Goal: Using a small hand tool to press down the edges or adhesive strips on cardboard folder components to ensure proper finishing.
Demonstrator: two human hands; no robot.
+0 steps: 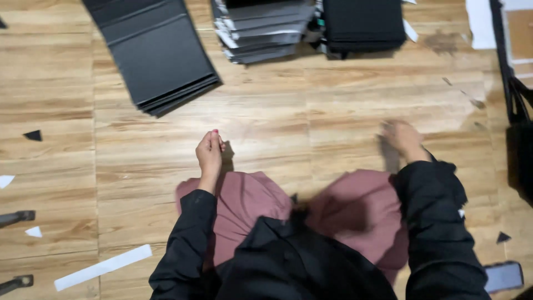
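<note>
A fanned stack of flat dark grey boards (158,55) lies on the wooden floor.

Single head-worn view, looking steeply down from above, close over lap and wooden floor (311,105), facing forward

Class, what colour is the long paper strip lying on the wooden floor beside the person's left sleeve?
White: the long flat paper strip shows plainly in the head view, bottom left.

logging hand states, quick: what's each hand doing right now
Left hand: curled shut above the wood floor, nothing visible in it.
Right hand: blurred; open or closed cannot be told, no object visible.
</note>
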